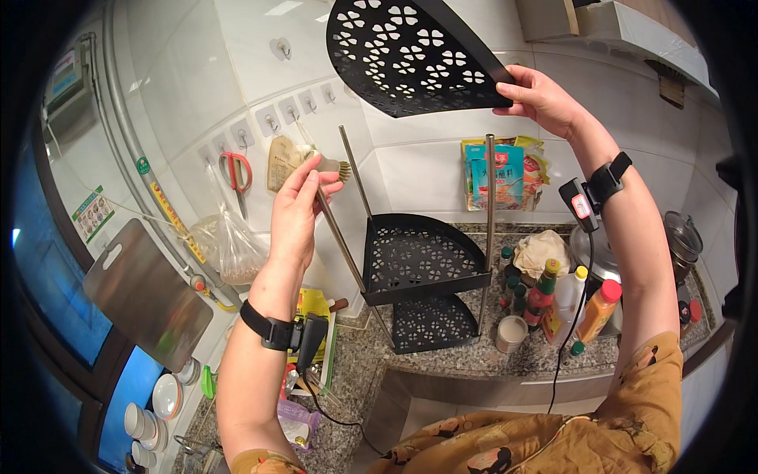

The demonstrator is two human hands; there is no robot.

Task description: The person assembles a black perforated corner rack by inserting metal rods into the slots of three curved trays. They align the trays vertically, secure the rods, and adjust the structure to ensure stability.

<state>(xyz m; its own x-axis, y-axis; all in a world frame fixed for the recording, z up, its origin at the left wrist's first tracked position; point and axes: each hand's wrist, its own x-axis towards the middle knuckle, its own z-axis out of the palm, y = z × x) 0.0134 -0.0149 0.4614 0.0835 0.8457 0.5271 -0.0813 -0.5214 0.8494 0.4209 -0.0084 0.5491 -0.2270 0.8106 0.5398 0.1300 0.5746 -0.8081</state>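
My right hand (538,96) is raised and pinches the corner of a black quarter-round shelf tray (454,99), which has clover-shaped cutouts and hangs tilted in the air. Lower down stands a corner rack with a middle shelf (426,261) and a bottom shelf (433,325), joined by steel poles. My left hand (298,209) closes its fingers round the top of the front left pole (339,237). The back pole (355,170) and the right pole (489,189) stick up freely, apart from the raised tray.
Sauce bottles (542,292), a white jug (568,296) and a glass jar (512,334) stand right of the rack on the granite counter (442,365). Red scissors (236,178) and a brush (335,167) hang at the left wall. A cutting board (148,292) leans by the window.
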